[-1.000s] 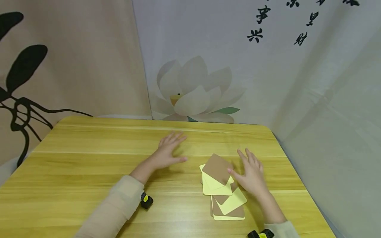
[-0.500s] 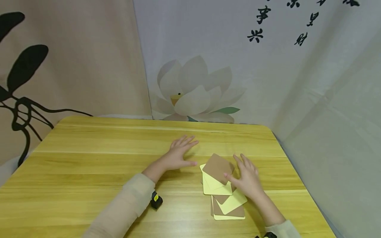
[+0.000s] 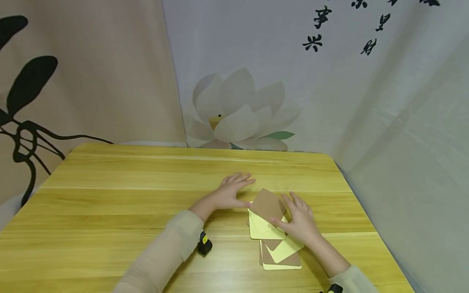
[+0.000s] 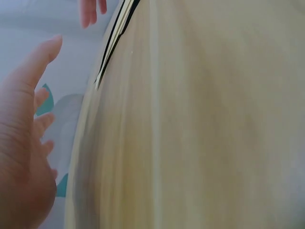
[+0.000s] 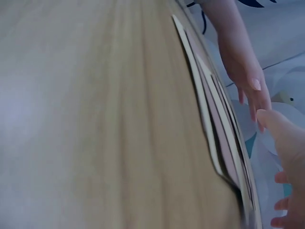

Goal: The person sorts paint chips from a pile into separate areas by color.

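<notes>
Several square cards with rounded corners, some brown and some pale yellow, overlap in a loose fanned pile on the table. A brown card (image 3: 268, 204) lies at the far end, over a pale yellow card (image 3: 263, 228). My left hand (image 3: 230, 194) is at the pile's left, fingers spread, thumb tip by the edge of the top cards; whether it touches them I cannot tell. My right hand (image 3: 301, 219) hovers over the right side, fingers extended and thumb above the yellow card. Seen edge-on in the right wrist view, the cards (image 5: 209, 102) look thin and stacked.
The wooden table (image 3: 121, 228) has rounded far corners. Behind it hangs a pale curtain (image 3: 234, 49) printed with a lotus flower and dark characters. Each wrist carries a small black camera (image 3: 204, 244).
My left hand has moved right, from well left of the cards to beside them. My right hand has shifted slightly left over the pile. The cards look unmoved.
</notes>
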